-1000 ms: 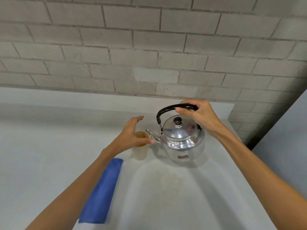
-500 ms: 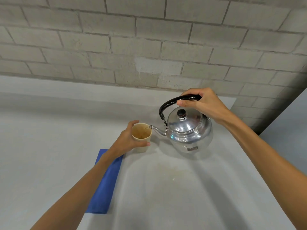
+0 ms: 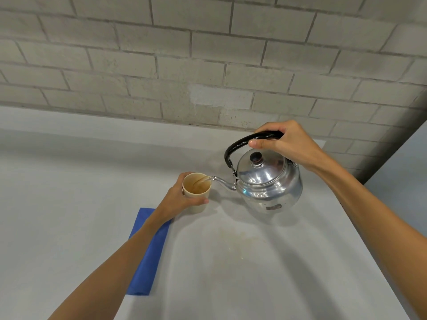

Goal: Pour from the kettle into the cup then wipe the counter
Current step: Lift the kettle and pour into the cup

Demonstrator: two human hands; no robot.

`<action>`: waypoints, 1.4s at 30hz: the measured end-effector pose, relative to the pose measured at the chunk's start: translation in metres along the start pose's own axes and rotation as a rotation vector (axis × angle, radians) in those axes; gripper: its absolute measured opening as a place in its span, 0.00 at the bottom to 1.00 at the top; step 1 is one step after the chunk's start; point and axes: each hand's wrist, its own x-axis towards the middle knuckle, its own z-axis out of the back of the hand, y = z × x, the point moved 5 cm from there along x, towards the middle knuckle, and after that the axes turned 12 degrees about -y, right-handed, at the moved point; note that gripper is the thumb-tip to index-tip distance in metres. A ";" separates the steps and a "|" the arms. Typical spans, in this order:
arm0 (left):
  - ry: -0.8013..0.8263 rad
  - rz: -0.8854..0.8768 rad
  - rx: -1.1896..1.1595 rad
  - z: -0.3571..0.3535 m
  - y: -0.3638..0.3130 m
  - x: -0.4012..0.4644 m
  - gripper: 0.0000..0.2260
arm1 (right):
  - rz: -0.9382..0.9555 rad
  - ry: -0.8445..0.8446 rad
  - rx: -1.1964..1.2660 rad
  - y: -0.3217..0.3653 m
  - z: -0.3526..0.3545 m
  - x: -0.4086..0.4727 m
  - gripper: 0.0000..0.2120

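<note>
A shiny metal kettle [image 3: 269, 181] with a black handle hangs tilted to the left above the grey counter [image 3: 69, 204]. My right hand [image 3: 286, 144] grips the handle from above. Its spout reaches the rim of a small beige cup [image 3: 196, 192], and a brown stream runs from the spout into the cup. My left hand [image 3: 178, 202] is wrapped around the cup's left side, holding it on the counter. A folded blue cloth [image 3: 147, 257] lies on the counter under my left forearm.
A faint brownish stain [image 3: 233, 239] marks the counter in front of the kettle. A grey brick wall [image 3: 208, 61] stands right behind the counter. The counter's right edge [image 3: 381, 262] drops off beside my right forearm.
My left hand has closed around the cup. My right hand has lifted and tilted the kettle further, and brown liquid now flows into the cup.
</note>
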 end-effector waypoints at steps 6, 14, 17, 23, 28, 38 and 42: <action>0.012 0.006 -0.005 -0.002 0.002 0.000 0.35 | 0.014 -0.004 -0.023 0.005 0.004 -0.002 0.07; 0.021 -0.004 -0.013 -0.002 0.002 0.000 0.34 | 0.026 -0.001 -0.050 0.011 0.009 -0.003 0.09; 0.027 -0.005 -0.012 -0.002 0.002 0.000 0.35 | 0.030 0.002 -0.048 0.012 0.010 -0.004 0.09; 0.022 -0.001 -0.012 -0.002 0.003 0.000 0.35 | 0.038 -0.021 -0.057 0.013 0.013 -0.004 0.08; 0.024 0.001 -0.005 -0.002 0.003 0.001 0.35 | 0.036 -0.025 -0.066 0.011 0.015 -0.003 0.08; 0.020 0.002 0.009 -0.001 0.005 0.002 0.34 | 0.031 -0.028 -0.083 0.010 0.015 -0.003 0.09; 0.025 -0.002 0.017 -0.002 0.005 0.003 0.35 | 0.028 -0.029 -0.082 0.011 0.014 -0.004 0.09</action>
